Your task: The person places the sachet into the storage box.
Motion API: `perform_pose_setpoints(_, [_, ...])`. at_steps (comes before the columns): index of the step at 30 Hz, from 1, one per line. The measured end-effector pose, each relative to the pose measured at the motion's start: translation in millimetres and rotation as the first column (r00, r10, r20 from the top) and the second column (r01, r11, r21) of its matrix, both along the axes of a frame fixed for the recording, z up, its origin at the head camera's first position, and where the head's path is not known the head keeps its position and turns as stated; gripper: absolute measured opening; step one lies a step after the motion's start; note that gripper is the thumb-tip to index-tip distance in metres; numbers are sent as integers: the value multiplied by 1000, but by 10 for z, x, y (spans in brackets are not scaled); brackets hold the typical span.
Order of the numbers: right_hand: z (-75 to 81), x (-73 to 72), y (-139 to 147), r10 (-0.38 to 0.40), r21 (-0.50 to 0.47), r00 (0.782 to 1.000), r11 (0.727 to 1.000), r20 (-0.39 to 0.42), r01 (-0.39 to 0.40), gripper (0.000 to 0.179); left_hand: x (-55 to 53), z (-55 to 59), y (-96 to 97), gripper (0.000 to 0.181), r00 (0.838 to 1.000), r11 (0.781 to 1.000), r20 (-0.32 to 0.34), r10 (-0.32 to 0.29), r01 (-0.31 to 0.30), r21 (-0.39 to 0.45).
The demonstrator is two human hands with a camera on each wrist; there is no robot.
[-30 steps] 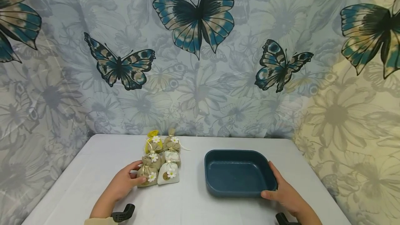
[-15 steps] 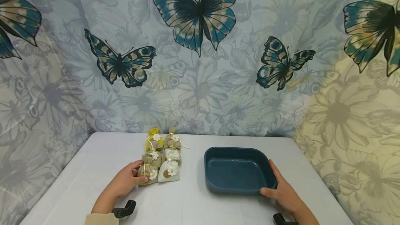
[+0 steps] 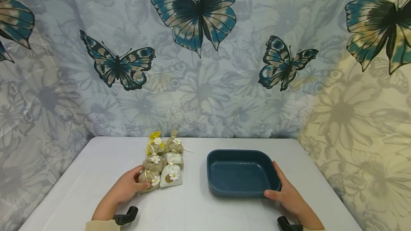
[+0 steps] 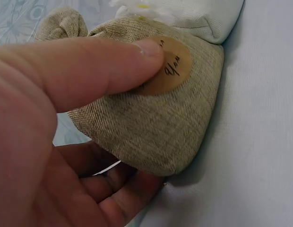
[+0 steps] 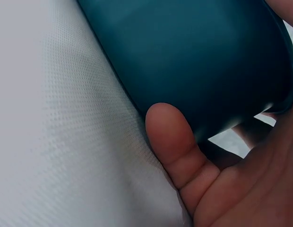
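My left hand [image 3: 126, 186] grips a beige cloth drawstring sachet [image 3: 148, 179] at the near left of a cluster. The thumb lies over its round paper sticker [image 4: 177, 66] in the left wrist view, and the other fingers curl beneath its lower edge. A white sachet [image 3: 171, 175] with a daisy stands close beside it. My right hand [image 3: 287, 191] holds a dark blue rectangular dish [image 3: 244, 193] by its near right corner. In the right wrist view the thumb [image 5: 170, 135] presses the outer wall, while fingers pass round the other side.
Behind the front sachets stand more beige ones, including a beige and yellow sachet [image 3: 155, 145] and a beige sachet [image 3: 174, 145] with a loose cord. A white cloth covers the table [image 3: 192, 209]. Butterfly-printed fabric [image 3: 205, 99] hangs along the back and sides.
Both hands keep their grips, and the dish stays about where it was. The held sachet has shifted slightly toward me and tilted. The head view has moved a little.
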State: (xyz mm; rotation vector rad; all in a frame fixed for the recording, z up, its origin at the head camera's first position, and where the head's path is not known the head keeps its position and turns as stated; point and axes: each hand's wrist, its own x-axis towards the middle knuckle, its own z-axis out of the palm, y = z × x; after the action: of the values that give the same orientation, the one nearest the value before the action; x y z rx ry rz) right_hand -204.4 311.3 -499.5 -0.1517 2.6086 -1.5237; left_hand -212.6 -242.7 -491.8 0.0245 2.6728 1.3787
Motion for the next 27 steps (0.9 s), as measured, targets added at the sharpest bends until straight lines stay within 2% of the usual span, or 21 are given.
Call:
perform_pose_setpoints(4, [3, -4, -2, -4, 1, 1000, 1000, 4, 4, 115, 11, 7, 17, 78, 1000, 1000, 3, 13, -13, 23])
perform_pose_setpoints(10, [-8, -6, 8, -2, 4, 1000, 1000, 6, 2, 114, 29, 39, 27, 64, 1000, 1000, -11, 21, -21, -1])
perform_pose_setpoints(15, [-9, -2, 8, -8, 2, 1000, 1000, 2, 8, 115, 43, 69, 1, 69, 1000, 1000, -25, 16, -15, 19])
perform_pose_setpoints(18, [-3, 6, 8, -11, 3, 1000, 1000, -2, 11, 115, 53, 90, -17, 71, 999, 998, -29, 21, -20, 54])
perform_pose_setpoints(22, [-7, 9, 12, -15, 1, 1000, 1000, -9, 15, 115, 65, 132, -14, 63, 999, 989, -38, 38, -32, 142])
perform_pose_setpoints(27, [-36, -13, 1, -10, -23, 1000, 1000, -24, 10, 115, 80, 206, 15, 57, 998, 950, -46, 43, -26, 310])
